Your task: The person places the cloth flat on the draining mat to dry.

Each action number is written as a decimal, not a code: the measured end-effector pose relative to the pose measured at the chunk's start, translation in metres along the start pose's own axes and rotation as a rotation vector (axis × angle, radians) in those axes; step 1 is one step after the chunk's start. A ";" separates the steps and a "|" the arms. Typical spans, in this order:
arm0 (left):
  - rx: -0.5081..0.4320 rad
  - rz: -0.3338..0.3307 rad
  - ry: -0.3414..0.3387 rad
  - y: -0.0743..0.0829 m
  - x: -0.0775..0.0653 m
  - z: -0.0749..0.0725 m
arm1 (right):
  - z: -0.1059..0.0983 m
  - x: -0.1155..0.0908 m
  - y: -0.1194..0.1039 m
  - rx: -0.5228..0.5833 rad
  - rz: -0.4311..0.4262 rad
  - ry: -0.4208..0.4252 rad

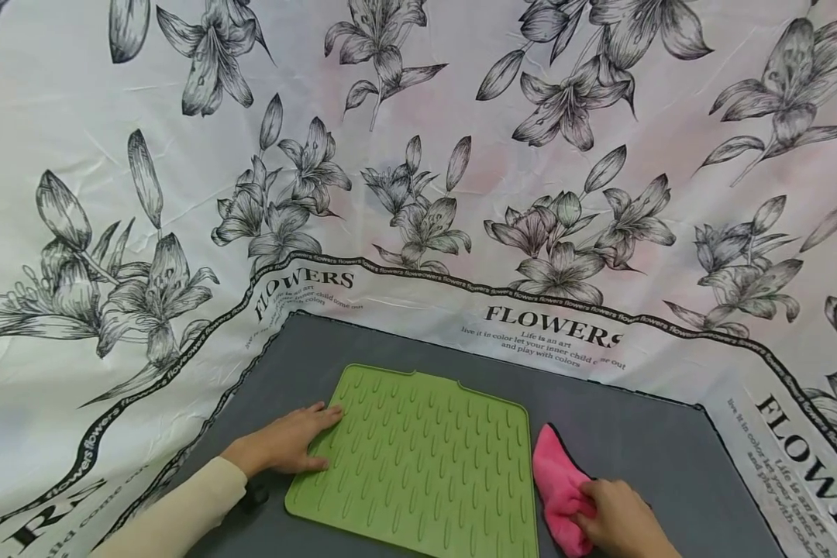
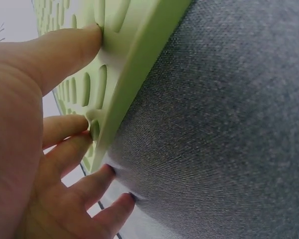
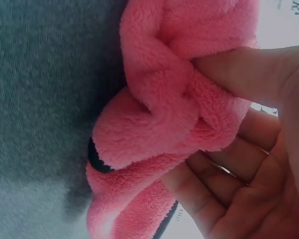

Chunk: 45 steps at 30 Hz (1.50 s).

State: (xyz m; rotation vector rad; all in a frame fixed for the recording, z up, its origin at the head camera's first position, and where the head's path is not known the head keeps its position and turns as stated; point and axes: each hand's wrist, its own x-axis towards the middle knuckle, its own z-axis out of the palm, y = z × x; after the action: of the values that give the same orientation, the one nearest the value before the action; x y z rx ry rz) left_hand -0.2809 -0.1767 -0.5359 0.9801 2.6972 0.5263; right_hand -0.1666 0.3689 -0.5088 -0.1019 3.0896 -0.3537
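Observation:
A green ridged drying mat (image 1: 425, 457) lies flat on the grey table surface. My left hand (image 1: 294, 438) rests at its left edge, fingers spread. In the left wrist view the thumb and some fingertips touch the mat (image 2: 124, 74), while other fingertips reach the grey cloth beside it. To the right of the mat, my right hand (image 1: 624, 515) pinches a pink fluffy cleaning cloth (image 1: 558, 484) with dark edging. The right wrist view shows the cloth (image 3: 154, 99) bunched between thumb and fingers, close over the grey surface.
The grey table surface (image 1: 642, 434) extends around the mat. A white sheet printed with black lilies (image 1: 418, 217) and lettering surrounds it at the back and sides. A small dark object (image 1: 254, 496) lies beneath the left wrist.

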 end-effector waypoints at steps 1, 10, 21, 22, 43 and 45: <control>0.005 0.002 -0.001 0.000 0.001 0.000 | -0.001 0.000 0.001 -0.006 -0.006 0.004; 0.002 -0.051 -0.035 0.004 0.001 0.000 | -0.040 0.003 -0.001 -0.030 -0.017 -0.003; 0.002 -0.063 -0.035 0.004 -0.007 -0.001 | -0.088 0.024 -0.030 -0.109 -0.246 0.147; 0.001 -0.065 -0.037 0.004 -0.007 -0.001 | -0.089 0.026 -0.035 -0.110 -0.256 0.148; 0.053 -0.047 -0.031 0.004 0.002 -0.002 | -0.105 0.064 -0.119 -0.084 -0.456 0.149; 0.052 -0.043 -0.032 0.004 0.003 -0.001 | -0.104 0.067 -0.128 -0.085 -0.470 0.147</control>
State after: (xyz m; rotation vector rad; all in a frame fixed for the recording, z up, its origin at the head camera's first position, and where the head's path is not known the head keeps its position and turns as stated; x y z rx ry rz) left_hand -0.2810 -0.1721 -0.5331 0.9333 2.7098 0.4303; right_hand -0.2292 0.2632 -0.3804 -0.8478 3.1925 -0.2473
